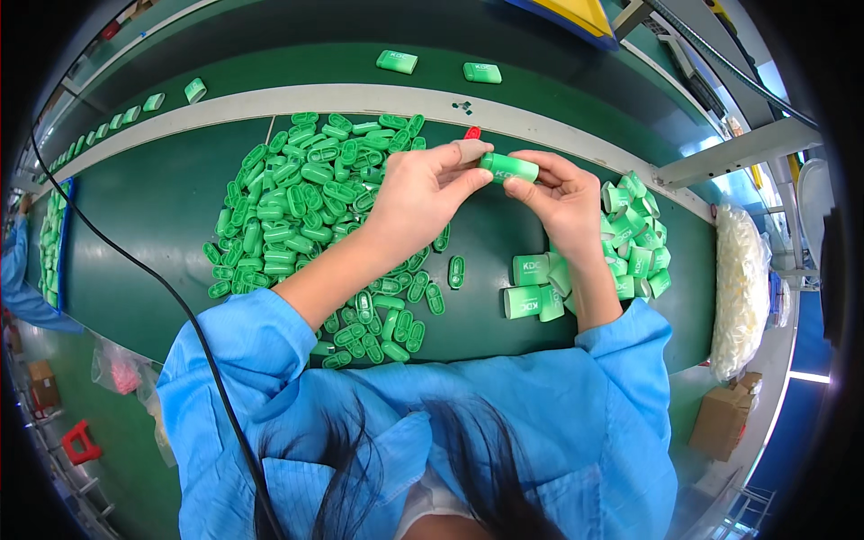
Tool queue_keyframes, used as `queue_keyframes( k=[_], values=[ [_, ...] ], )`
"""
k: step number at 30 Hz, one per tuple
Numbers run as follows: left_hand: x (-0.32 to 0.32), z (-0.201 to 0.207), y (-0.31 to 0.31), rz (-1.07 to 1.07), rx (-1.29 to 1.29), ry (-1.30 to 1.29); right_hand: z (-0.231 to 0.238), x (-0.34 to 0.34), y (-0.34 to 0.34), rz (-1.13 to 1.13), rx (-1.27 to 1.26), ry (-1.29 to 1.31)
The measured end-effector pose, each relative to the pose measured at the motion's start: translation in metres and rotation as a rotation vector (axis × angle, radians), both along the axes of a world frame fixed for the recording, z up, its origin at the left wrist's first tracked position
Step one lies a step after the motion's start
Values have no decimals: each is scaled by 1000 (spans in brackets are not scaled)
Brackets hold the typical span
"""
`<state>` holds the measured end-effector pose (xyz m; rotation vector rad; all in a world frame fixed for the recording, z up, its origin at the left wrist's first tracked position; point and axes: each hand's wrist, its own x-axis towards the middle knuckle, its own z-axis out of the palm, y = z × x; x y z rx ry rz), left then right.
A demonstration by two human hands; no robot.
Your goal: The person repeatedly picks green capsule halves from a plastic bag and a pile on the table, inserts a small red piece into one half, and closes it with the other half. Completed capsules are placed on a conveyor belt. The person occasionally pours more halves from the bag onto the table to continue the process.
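Observation:
Above the green work table, both hands meet at a short green-and-white plastic sleeve (515, 169) with pale printing. My right hand (565, 200) grips its right end between thumb and fingers. Thumb and forefinger of my left hand (421, 184) are pinched on a darker green oval cap (487, 162) at the sleeve's left end; the fingers partly hide this piece. Under and beside my left forearm spreads a big heap of green oval caps (301, 202). More green-and-white sleeves (630, 243) lie piled right of my right wrist.
Beyond a pale rail (360, 97) runs a green belt (297, 67) carrying several spaced sleeves (397, 61). A small red piece (472, 132) sits just behind my left fingertips. A bag of whitish pieces (740, 292) stands right, near a metal post (738, 153). A black cable (135, 261) crosses at left.

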<state>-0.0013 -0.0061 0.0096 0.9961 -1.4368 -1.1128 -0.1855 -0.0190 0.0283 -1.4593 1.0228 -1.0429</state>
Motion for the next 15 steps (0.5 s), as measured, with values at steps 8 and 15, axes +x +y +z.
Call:
queue_keyframes(
  k=[8,15],
  values=[
    [-16,-11,16,264,-418,-407,-3,15,15,-184,-341,338],
    [-4,-6,0,206,-260,-357,-4,18,-22,-150,-199,341]
  ],
)
